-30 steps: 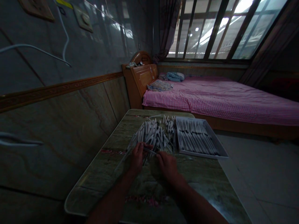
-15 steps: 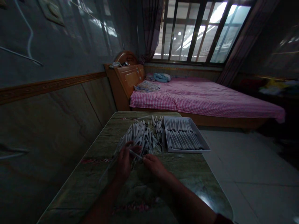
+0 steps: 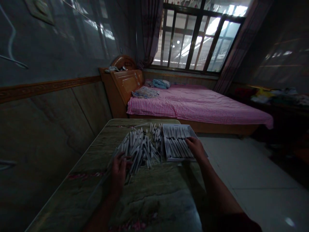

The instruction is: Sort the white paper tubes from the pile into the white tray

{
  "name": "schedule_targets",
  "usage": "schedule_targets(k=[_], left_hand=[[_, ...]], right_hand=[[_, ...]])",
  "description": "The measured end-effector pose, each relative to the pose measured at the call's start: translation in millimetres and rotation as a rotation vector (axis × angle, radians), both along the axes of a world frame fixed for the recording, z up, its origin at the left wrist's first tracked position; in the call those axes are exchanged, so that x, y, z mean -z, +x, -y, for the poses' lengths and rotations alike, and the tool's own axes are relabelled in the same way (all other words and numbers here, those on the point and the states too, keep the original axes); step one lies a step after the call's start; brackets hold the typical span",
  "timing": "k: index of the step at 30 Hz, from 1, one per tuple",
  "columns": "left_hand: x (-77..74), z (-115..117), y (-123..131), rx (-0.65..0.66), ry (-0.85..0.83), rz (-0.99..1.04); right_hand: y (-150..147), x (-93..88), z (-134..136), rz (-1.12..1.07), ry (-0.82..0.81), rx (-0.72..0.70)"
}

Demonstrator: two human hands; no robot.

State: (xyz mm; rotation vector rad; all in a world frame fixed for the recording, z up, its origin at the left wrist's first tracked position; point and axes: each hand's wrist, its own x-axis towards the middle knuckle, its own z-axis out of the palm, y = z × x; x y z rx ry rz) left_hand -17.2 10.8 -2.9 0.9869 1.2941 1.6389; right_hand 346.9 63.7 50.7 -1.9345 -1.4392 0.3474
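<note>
A loose heap of thin white pens (image 3: 140, 146) lies on the marbled table (image 3: 154, 190). To its right stands a shallow white box (image 3: 180, 159) with two rows of similar pens packed side by side. My left hand (image 3: 119, 166) is at the heap's near left edge, fingers spread, with no pen visible in it. Over the right side of the box is my right hand (image 3: 193, 146), its fingers pressed together at the pens there; what they hold, if anything, is too small to tell.
Beyond the table is a bed (image 3: 193, 103) with a pink checked cover and a wooden headboard (image 3: 127, 82). A tiled wall (image 3: 48, 129) runs along the left. Tiled floor (image 3: 231, 161) lies to the right, and cluttered items (image 3: 263, 96) sit at the far right.
My right hand has moved right, from in front of the heap to the box. The pen between my hands is no longer seen there. My left hand has shifted slightly left; the view has turned somewhat.
</note>
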Motion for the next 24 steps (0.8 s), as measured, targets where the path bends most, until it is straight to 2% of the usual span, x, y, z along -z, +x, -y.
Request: schedule_targets(k=[3, 7, 16, 24], left_hand=[[3.0, -2, 1, 0.034, -0.016, -0.062], [5.1, -3, 1, 0.051, -0.028, -0.126], [4.3, -2, -3, 0.055, -0.053, -0.179], [-0.2, -1, -1, 0.014, -0.029, -0.121]], right_hand=[[28, -13.3, -11, 0.274, -0.198, 0.127], [42, -21.3, -32, 0.476, -0.311, 0.161], [45, -15.7, -81, 0.562, -0.377, 0.147], [45, -14.3, -84, 0.592, -0.417, 0.122]])
